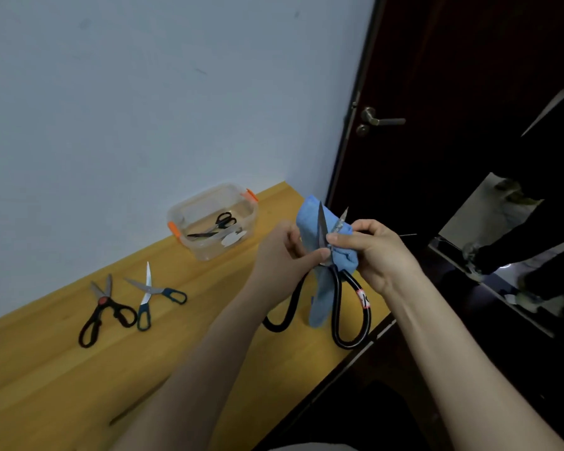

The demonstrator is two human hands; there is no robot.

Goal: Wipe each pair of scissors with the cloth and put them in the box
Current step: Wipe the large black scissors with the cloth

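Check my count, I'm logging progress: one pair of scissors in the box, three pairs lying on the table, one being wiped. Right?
No: the head view shows two pairs on the table, black-handled scissors and blue-handled scissors, not three. The rest holds.

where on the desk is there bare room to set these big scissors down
Bare wood on the desk between the blue-handled scissors and the clear box, and the wide near stretch in front of the black-handled scissors. Crowded by the right edge, where the left hand and right hand hold the big scissors and cloth.
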